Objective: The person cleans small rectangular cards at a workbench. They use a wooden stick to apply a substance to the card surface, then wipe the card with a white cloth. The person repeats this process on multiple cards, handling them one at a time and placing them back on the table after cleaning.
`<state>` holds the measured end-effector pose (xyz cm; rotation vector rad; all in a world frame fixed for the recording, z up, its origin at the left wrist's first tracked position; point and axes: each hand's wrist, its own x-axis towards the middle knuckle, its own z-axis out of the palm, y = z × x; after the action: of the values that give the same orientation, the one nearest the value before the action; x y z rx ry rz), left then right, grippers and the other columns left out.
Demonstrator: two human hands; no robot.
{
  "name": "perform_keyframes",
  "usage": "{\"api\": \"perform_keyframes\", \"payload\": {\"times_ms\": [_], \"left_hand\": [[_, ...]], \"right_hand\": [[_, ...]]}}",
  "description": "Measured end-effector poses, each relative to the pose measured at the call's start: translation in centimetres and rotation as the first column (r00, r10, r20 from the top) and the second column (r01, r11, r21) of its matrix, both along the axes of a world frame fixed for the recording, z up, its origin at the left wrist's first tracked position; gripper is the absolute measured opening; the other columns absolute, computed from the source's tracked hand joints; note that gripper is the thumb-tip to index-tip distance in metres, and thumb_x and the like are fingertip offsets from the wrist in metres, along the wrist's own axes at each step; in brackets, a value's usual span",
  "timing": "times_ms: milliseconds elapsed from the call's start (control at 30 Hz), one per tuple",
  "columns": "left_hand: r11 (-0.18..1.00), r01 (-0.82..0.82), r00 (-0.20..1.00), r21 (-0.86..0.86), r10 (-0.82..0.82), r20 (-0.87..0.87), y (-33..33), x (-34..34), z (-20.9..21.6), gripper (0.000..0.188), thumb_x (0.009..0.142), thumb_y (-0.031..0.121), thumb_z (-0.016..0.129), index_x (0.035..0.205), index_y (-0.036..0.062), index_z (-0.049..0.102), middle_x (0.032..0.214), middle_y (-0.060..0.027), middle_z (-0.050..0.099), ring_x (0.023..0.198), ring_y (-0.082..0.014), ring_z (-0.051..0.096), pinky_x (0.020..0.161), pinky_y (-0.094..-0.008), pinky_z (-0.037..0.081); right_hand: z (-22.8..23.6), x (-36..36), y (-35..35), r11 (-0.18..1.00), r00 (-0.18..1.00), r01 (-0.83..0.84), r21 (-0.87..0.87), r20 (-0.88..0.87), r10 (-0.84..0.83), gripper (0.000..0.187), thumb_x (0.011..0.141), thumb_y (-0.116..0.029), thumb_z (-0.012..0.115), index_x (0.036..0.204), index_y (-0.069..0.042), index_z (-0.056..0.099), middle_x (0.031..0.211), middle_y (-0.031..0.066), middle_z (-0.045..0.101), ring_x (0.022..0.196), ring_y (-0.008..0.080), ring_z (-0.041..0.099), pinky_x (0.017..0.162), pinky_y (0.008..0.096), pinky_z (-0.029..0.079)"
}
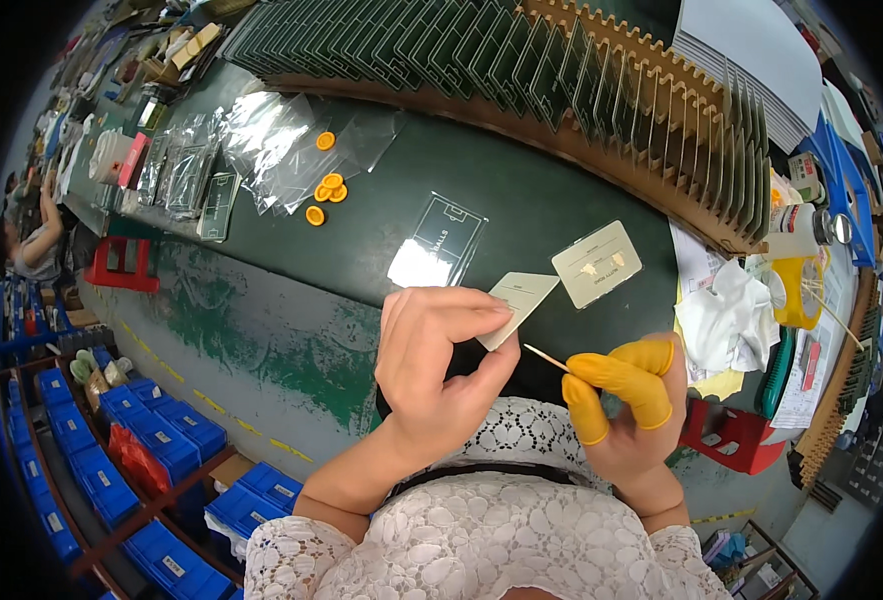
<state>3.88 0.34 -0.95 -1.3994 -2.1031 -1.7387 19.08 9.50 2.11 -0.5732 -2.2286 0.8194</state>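
Between the thumb and fingers of my left hand (426, 360) is a pale cream card (525, 298), tilted above the table edge. My right hand (641, 425) wears yellow finger cots on several fingers and pinches a thin wooden stick (545, 357). The stick's tip points toward the card, a small gap apart from it. A second pale card (597, 264) with rounded corners lies on the dark green table, past my right hand. Beyond my left hand lies a dark green card (449, 232) with white lines, glare covering its lower part.
A notched cardboard rack (601, 158) full of upright dark green cards (431, 50) spans the far side. Small orange rolled rings (331, 188) and clear plastic bags (271, 150) lie left. At right are a crumpled white cloth (726, 318), a tape roll (797, 292) and a bottle (793, 232).
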Motion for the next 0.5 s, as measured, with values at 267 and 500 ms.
{"api": "perform_keyframes", "payload": {"times_ms": [267, 500], "left_hand": [[1.0, 0.025, 1.0, 0.001, -0.025, -0.007, 0.03, -0.14, 0.01, 0.032, 0.061, -0.005, 0.077, 0.089, 0.005, 0.063, 0.088, -0.0065, 0.068, 0.076, -0.0223, 0.061, 0.068, -0.0319, 0.041], [1.0, 0.028, 1.0, 0.002, -0.028, -0.009, 0.14, -0.14, 0.03, 0.032, 0.061, -0.004, 0.077, 0.088, 0.0052, 0.063, 0.088, -0.0064, 0.068, 0.076, -0.0225, 0.061, 0.068, -0.0321, 0.041]], "right_hand": [[-0.08, -0.3, -0.23, 0.991, 0.999, -0.009, 0.131, 0.041, 0.004, 0.038, 0.065, -0.009, 0.084, 0.1, -0.014, 0.071, 0.086, 0.0, 0.055, 0.075, 0.021, 0.047, 0.064, 0.032, 0.037], [0.08, -0.35, -0.19, 0.99, 0.998, -0.027, 0.138, 0.062, 0.019, 0.038, 0.065, -0.01, 0.084, 0.1, -0.014, 0.071, 0.088, 0.0004, 0.055, 0.075, 0.0214, 0.048, 0.065, 0.0327, 0.037]]}}
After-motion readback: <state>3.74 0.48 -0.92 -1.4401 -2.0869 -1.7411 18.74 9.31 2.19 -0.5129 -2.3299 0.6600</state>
